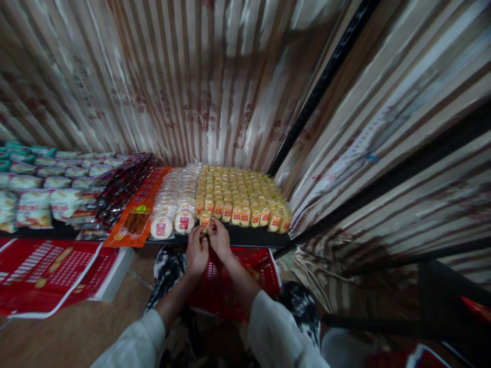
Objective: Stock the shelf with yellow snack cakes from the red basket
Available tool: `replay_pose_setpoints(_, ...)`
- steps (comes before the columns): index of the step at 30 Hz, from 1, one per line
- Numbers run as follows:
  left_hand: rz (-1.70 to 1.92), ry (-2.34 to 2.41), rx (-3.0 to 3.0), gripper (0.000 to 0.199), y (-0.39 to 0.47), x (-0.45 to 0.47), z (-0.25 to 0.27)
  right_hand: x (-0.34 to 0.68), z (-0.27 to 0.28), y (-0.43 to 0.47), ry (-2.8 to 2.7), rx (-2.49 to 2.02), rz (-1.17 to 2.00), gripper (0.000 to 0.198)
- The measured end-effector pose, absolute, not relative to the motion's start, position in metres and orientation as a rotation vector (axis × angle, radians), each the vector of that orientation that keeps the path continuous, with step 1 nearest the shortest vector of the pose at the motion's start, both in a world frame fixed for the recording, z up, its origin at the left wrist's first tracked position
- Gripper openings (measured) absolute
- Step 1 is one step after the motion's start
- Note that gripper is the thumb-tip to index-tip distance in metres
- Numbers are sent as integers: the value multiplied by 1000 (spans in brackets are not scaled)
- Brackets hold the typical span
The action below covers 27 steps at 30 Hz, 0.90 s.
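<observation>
I am pinching a small yellow packet [204, 219] between my left hand [196, 252] and my right hand [219, 238], both clenching on it at the near edge of the dark shelf [253, 236]. It is sitting just in front of the rows of yellow packets [240, 191], right of the round white packets [174, 204]. A red basket [264, 268] is lying below my wrists.

Single head-worn view, looking forward and steeply down from above and behind the left hand [196, 254] and right hand [219, 239], near enough to show forearms, low dark display shelf [253, 236] just beyond the fingertips, wide-angle bend at edges
</observation>
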State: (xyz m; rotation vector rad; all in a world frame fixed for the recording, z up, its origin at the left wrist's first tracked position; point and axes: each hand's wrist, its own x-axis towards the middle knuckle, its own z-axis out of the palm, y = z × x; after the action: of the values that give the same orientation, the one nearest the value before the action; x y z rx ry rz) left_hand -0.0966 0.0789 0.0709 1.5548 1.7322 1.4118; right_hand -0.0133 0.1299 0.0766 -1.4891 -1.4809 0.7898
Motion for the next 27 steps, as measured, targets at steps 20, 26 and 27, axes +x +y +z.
replay_pose_setpoints(20,1421,1576,1408,39,98,-106,55,-35,61,146,-1509,-1406,583,24)
replay_pose_setpoints(26,1444,1595,1413,38,103,-102,51,-31,54,142,-1544,-1312,486,32)
replay_pose_setpoints(27,1451,1602,1410,38,104,-101,51,-31,53,142,-1564,-1305,463,32)
